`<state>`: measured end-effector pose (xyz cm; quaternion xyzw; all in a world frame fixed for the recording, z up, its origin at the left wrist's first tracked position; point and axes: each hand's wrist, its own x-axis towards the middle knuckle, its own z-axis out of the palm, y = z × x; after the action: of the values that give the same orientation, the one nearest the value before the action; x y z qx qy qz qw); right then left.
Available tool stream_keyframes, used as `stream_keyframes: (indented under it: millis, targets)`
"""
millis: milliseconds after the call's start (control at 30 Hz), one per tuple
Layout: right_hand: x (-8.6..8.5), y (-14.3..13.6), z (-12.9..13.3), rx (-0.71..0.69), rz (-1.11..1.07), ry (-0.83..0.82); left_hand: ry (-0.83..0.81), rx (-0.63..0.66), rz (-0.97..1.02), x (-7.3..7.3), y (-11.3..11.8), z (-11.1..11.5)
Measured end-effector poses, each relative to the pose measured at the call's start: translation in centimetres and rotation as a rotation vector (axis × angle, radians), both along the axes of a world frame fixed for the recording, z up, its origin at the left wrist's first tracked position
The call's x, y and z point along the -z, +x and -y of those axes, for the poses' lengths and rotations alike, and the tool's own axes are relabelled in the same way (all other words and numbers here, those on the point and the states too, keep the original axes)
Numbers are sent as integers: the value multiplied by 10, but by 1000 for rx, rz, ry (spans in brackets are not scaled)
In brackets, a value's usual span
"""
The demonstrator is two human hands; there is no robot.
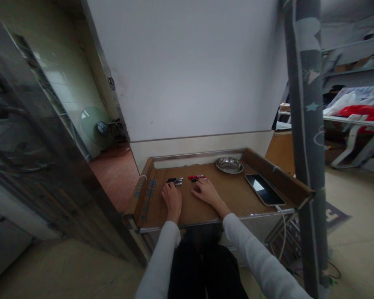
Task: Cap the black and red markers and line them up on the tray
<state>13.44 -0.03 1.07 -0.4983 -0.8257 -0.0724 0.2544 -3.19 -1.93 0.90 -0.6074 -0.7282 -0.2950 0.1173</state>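
On the cardboard-lined table (187, 205), a small group of black and silver pieces (175, 181) lies at the left. My left hand (172, 197) rests at their near edge, its fingertips touching them; whether it grips one is too small to tell. Right of them are red pieces with silver ends (197, 177). My right hand (206, 192) is just below the red pieces, palm down, thumb and fingers apart, with nothing visible in it. Behind and to the right sits a round shiny metal dish (229, 165).
A phone (264, 189) with a white cable (283, 232) lies on the table's right side. Raised cardboard edges (276, 174) border the table. A wrapped pole (310, 145) stands just right of it, and a wall (193, 70) rises behind.
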Motion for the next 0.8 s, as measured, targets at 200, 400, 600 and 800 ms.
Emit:
stream_keyframes:
  millis: [200,400,600,800]
  targets:
    - [5,3,-11,100,-31,7,-48,74,-72,-1,2,1]
    - [2,5,-9,280,-139,52,-47,112,-51,1,0,5]
    - [14,20,-1,144,-602,25,-124,227,0,0,-4,10]
    - [13,16,5,-23,-901,-249,-59,742,359,0,12,9]
